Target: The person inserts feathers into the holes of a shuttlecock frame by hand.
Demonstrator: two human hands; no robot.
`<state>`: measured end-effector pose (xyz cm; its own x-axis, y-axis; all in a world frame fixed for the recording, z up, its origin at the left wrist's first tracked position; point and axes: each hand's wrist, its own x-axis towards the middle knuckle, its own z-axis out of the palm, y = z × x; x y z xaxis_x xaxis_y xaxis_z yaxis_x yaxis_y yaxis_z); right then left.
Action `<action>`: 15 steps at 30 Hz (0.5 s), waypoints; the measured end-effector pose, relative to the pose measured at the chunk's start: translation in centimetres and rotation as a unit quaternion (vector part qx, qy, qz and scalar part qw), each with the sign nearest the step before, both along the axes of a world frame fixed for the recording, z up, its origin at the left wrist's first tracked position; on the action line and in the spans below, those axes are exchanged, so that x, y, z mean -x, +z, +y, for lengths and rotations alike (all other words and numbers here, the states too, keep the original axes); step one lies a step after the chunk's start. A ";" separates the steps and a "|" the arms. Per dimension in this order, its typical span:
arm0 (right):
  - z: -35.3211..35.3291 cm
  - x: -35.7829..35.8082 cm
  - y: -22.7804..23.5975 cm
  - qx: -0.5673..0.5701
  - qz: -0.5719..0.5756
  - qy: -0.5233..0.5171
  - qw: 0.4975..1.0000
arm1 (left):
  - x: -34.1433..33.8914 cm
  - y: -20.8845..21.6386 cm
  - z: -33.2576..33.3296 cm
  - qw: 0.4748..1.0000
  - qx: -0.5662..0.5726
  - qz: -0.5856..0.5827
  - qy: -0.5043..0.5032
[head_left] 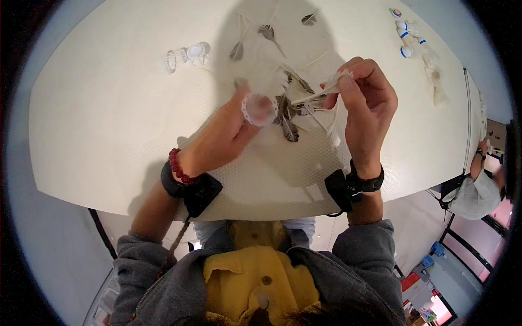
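Observation:
My left hand (225, 127) is closed around a round translucent plastic piece (260, 110) with a scalloped white rim, its round face turned up toward me. To the right of it, my right hand (365, 95) pinches a white feather (318, 96) between thumb and fingers. The feather's shaft slants down-left toward the plastic piece; whether the two touch, I cannot tell. Grey-and-white feathers (290, 130) lie in a loose pile on the table between my hands. Farther back, more dark-tipped feathers (268, 33) are scattered in my shadow.
White openwork plastic pieces (196, 52) lie at the left on the pale textured table (103, 108). Several shuttlecock-like pieces with white heads and blue bands (403, 32) lie at the far right. Beyond the table's right edge is another person in a light top (476, 198).

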<state>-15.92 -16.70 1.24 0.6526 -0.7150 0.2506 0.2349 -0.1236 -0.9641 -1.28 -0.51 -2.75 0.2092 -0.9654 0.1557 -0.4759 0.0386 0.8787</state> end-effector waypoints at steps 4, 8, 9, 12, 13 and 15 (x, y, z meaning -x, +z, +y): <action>0.2 -0.4 -0.4 -0.020 0.024 0.013 0.999 | -0.2 -0.1 -0.2 0.997 0.016 0.059 0.042; 1.0 -0.7 -0.6 -0.002 0.058 0.047 0.997 | -0.2 1.0 -0.1 0.953 -0.029 0.289 0.090; 1.1 -0.8 -0.6 0.005 0.064 0.063 0.996 | -0.2 1.2 0.0 0.919 -0.072 0.374 0.100; 1.2 -0.9 -0.7 0.020 0.058 0.090 0.994 | -0.5 0.8 0.2 0.897 -0.057 0.429 0.088; 1.2 -0.9 -0.7 0.028 0.046 0.098 0.994 | -0.5 0.8 0.2 0.897 -0.057 0.429 0.088; 1.0 -1.0 -1.0 0.055 0.041 0.106 0.992 | -0.6 0.9 0.2 0.887 -0.047 0.451 0.090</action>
<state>-14.95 -15.72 0.26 0.8073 -0.5303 0.2588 0.1879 -0.1848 -0.9647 -0.65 -0.33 -1.90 0.3601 -0.9033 -0.2332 0.4310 -0.0607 0.9003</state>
